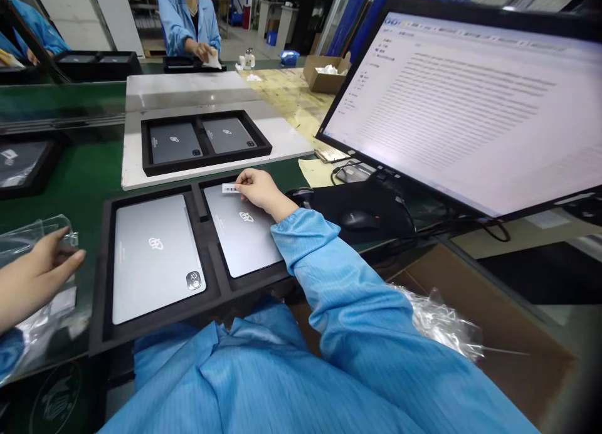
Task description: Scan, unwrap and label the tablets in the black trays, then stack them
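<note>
A black foam tray (207, 233) in front of me holds two grey tablets lying face down. My right hand (258, 190) pinches a small white barcode label (230, 188) and holds it against the top edge of the right tablet (242, 233). The left tablet (153, 258) lies untouched, its camera at the lower right corner. My left hand (40, 271) rests at the far left on a clear plastic bag (32, 315), fingers curled around a small clear piece.
A second black tray (204, 164) with two tablets sits on a white board behind. A large monitor (470, 101) stands at right above a black mouse (360, 219) and cables. Across the green belt another person in blue wipes something. A cardboard box (324, 73) is farther back.
</note>
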